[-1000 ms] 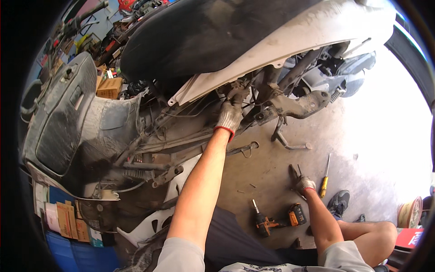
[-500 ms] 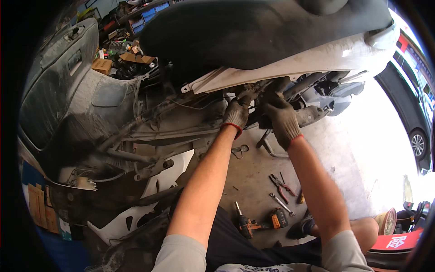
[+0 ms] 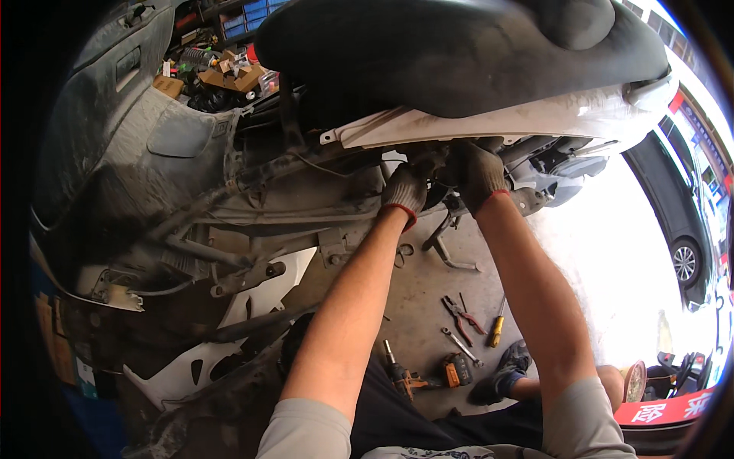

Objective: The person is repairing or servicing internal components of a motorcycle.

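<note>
A scooter with parts of its body removed stands before me, its black seat (image 3: 459, 61) above a dusty white side panel (image 3: 489, 115). My left hand (image 3: 405, 186), in a dirty knitted glove with a red cuff, reaches under that panel. Its fingers curl round a dark part in the shadow. Close by on the right, my right hand (image 3: 478, 174) wears a matching glove and is bent in among the dark machinery. Its fingertips are mostly hidden, closed on something I cannot make out. The dusty frame tubes (image 3: 290, 164) run off to the left.
On the floor lie red-handled pliers (image 3: 462, 320), a wrench (image 3: 462, 347), a yellow-handled screwdriver (image 3: 497, 329), and a cordless driver (image 3: 405, 376) beside a battery pack (image 3: 459, 370). A white fairing piece (image 3: 180, 376) rests lower left. A dark car (image 3: 665, 206) stands outside at right.
My view has shifted slightly. The right hand has moved up and deeper under the white panel, its fingers now less visible. The left hand stays at about the same place on the scooter.
</note>
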Tool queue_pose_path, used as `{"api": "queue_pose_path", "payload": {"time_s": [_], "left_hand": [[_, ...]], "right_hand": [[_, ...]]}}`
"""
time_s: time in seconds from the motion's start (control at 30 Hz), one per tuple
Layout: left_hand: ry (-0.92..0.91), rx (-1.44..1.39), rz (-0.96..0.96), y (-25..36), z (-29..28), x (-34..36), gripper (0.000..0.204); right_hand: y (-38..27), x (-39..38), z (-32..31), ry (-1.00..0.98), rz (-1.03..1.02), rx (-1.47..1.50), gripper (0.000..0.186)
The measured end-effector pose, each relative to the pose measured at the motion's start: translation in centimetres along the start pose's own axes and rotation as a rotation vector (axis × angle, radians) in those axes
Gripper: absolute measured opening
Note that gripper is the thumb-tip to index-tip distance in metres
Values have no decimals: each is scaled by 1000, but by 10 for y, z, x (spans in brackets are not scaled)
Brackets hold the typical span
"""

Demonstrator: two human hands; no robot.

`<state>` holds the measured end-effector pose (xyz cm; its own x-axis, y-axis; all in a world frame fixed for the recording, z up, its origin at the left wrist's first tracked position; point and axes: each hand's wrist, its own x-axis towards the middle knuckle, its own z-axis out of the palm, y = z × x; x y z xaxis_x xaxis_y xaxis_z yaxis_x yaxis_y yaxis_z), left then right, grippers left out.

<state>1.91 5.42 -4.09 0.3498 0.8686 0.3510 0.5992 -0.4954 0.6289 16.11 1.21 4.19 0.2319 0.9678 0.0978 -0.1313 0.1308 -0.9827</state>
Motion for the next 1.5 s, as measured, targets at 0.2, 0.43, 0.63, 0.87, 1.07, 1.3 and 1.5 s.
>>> {"api": "queue_pose_path", "payload": {"time_s": [0.2,0.43,0.63,0.87,1.07,1.3,1.5], "left_hand": [[-27,91,-10,11,8,7,39],[113,167,224,-8,9,-1,32],[151,63,228,-8,11,2,34],[61,-352,16,-11,12,6,38],[31,-419,-51,23,-7,-5,57],[13,-128,-175,19,-4,-9,59],[-158,-214,-404,40,-13,-10,57]], "right_hand": [[9,27,-18,26,-170,-429,26],[-9,18,10,51,-534,-1857,42],[-13,11,-3,-119,-627,-1715,39],[-13,-9,-7,-65,-422,-1311,37],[-36,-33,-13,-1,-157,-512,35],[-11,-19,-11,180,-164,-548,35],[-1,-19,-19,60,-454,-668,39]]}}
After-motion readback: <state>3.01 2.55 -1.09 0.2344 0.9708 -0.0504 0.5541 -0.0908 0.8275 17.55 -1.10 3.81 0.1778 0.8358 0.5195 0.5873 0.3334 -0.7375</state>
